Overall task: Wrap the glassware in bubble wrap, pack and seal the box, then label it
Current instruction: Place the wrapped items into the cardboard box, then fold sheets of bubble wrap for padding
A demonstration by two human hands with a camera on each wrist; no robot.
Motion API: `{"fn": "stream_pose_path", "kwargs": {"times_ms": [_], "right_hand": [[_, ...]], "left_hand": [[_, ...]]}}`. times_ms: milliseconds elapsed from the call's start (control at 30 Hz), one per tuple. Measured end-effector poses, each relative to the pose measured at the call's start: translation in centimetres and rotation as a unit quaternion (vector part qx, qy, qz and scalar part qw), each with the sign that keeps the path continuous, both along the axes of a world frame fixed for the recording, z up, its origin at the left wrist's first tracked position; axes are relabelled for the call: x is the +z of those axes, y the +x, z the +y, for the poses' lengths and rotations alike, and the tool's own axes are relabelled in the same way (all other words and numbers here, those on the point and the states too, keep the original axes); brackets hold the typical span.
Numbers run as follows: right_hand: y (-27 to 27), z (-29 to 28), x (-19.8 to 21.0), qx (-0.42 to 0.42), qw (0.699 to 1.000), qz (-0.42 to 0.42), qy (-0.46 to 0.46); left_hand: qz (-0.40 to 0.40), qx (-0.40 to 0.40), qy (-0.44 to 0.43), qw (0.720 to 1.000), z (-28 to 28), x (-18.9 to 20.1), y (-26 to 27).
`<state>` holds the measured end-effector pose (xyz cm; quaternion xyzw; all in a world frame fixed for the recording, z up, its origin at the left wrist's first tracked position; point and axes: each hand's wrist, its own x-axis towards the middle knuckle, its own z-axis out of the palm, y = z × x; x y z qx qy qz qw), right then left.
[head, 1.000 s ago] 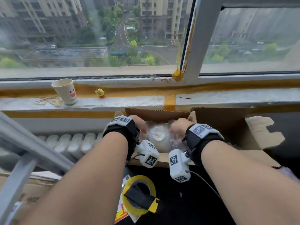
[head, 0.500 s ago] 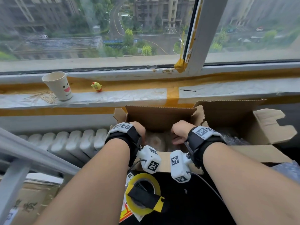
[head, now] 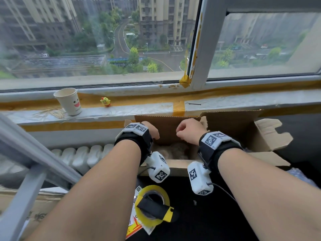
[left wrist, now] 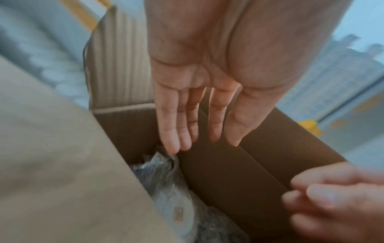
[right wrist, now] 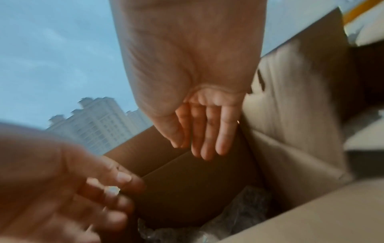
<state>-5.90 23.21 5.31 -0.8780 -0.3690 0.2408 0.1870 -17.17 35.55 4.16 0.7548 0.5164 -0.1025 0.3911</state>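
Observation:
An open cardboard box [head: 166,126] stands under the window sill with its flaps up. A bubble-wrapped glass bundle [head: 175,150] lies at its bottom, also seen in the left wrist view as a crinkled bundle [left wrist: 176,197] and in the right wrist view as clear wrap [right wrist: 239,213]. My left hand [head: 153,132] hovers over the box's left side, fingers [left wrist: 172,131] straight and pointing down, holding nothing. My right hand [head: 186,132] hovers over the right side, fingers [right wrist: 207,139] relaxed and empty. Neither hand touches the bundle.
A yellow tape roll [head: 152,206] in a black-and-yellow holder lies on the dark surface near me, on some printed labels [head: 133,226]. On the sill stand a paper cup [head: 68,100] and a small yellow chick toy [head: 105,101]. A white radiator [head: 83,155] is left of the box.
One second ago both hands held the wrapped bundle at the box's opening. They lowered it inside, let go and have lifted clear of it.

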Motion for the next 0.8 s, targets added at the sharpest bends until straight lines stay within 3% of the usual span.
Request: {"fn": "stream_pose_path", "kwargs": {"times_ms": [67,133,267,600,800], "right_hand": [[-0.2,-1.4,1.4,0.024,0.997,-0.072,0.020],[0.1,-2.8,2.4,0.027,0.995,-0.092,0.035],[1.4,-6.0,4.5,0.022,0.989,-0.136,0.050],[7.6,-17.9,5.9,0.013,0.981,-0.181,0.066],[12.4,-27.4,5.4,-0.017,0.981,-0.182,0.059]], "left_hand": [[0.000,-0.040,0.083,0.996,-1.1,1.2,0.8],[0.005,-0.078,0.167,0.983,-2.4,3.0,1.1],[0.010,-0.132,0.228,0.965,-4.8,4.7,2.5],[-0.032,-0.162,0.227,0.960,-16.8,7.3,9.4],[-0.070,-0.147,0.160,0.974,-26.1,7.1,14.0]]}}
